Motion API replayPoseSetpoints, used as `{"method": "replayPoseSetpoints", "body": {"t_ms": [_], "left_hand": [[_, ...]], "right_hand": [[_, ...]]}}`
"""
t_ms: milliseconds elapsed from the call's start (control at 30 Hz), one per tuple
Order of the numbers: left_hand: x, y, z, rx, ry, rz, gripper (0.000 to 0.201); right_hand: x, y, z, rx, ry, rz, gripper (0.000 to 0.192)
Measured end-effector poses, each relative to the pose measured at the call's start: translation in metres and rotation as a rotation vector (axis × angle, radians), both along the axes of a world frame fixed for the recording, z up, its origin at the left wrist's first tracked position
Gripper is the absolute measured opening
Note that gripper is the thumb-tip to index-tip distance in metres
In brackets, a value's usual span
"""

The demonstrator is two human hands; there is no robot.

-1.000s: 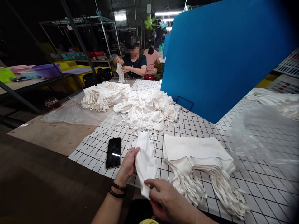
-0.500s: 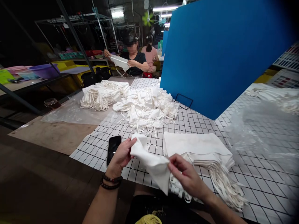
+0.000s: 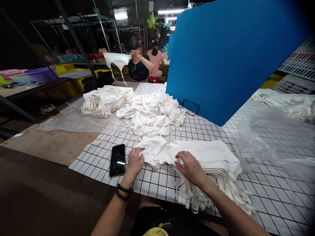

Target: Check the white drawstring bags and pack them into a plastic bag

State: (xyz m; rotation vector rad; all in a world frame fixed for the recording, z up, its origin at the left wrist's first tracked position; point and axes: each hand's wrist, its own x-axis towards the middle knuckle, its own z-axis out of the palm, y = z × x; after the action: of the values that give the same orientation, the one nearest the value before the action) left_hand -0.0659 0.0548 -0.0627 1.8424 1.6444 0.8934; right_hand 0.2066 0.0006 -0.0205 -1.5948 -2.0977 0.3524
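1. The table is covered by a white cloth with a black grid (image 3: 95, 165); bare wood (image 3: 59, 147) shows at its left, partly under clear plastic (image 3: 71, 119).
2. A phone (image 3: 117, 160) lies on the grid just left of the left hand (image 3: 135, 161), and a cup (image 3: 50, 110) stands further off at the left.
3. A loose heap (image 3: 152, 113) of white pieces sits mid-table, beside a stack with loops (image 3: 105, 100). A large blue board (image 3: 221, 62) leans over the right side.
4. The room is dim, with tube lights (image 3: 172, 11) above. Across the table, a person in a dark top (image 3: 138, 71) holds up a white piece with straps (image 3: 116, 60); a person in pink (image 3: 155, 60) sits behind.
5. The white cloth piece (image 3: 156, 152) lies rumpled on the table between the two hands, its right end meeting or overlapping the neat stack (image 3: 216, 150).
6. The left fingers are loosely curved, thumb apart, at the piece's left edge; contact is unclear. The right hand (image 3: 190, 167) has a gap between thumb and forefinger, pinching nothing visible, over the seam between piece and stack.
7. The piece's long axis runs left to right, roughly along the near table edge. Which end is its top, I cannot tell.
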Motion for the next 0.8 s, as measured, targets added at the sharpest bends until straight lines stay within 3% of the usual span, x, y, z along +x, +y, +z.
{"method": "replayPoseSetpoints", "body": {"t_ms": [67, 167, 200, 333, 467, 600, 700, 800], "left_hand": [[-0.004, -0.007, 0.001, 0.097, 0.22, 0.098, 0.028], [-0.006, -0.011, 0.004, 0.103, 0.384, 0.206, 0.02], [-0.006, -0.012, 0.004, 0.082, 0.389, 0.177, 0.017], [-0.008, -0.013, -0.002, 0.009, 0.382, -0.054, 0.016], [-0.017, -0.011, -0.004, -0.036, 0.463, -0.054, 0.022], [-0.03, -0.003, -0.001, -0.047, 0.491, -0.176, 0.027], [-0.038, 0.007, 0.001, -0.015, 0.458, -0.274, 0.02], [-0.045, 0.018, 0.004, 0.008, 0.327, -0.313, 0.025]], "right_hand": [[-0.01, 0.0, 0.001, 0.04, -0.2, 0.082, 0.012], [-0.02, 0.004, 0.001, 0.066, -0.458, 0.094, 0.007], [-0.022, 0.005, 0.001, 0.061, -0.505, 0.099, 0.004], [-0.023, 0.013, 0.002, 0.001, -0.497, 0.094, 0.02], [-0.015, 0.026, 0.013, -0.067, -0.371, 0.007, 0.013], [0.005, 0.052, 0.034, -0.185, -0.036, -0.114, 0.011], [0.022, 0.074, 0.047, -0.245, 0.212, -0.062, 0.012], [0.036, 0.087, 0.052, -0.443, 0.462, 0.049, 0.02]]}}
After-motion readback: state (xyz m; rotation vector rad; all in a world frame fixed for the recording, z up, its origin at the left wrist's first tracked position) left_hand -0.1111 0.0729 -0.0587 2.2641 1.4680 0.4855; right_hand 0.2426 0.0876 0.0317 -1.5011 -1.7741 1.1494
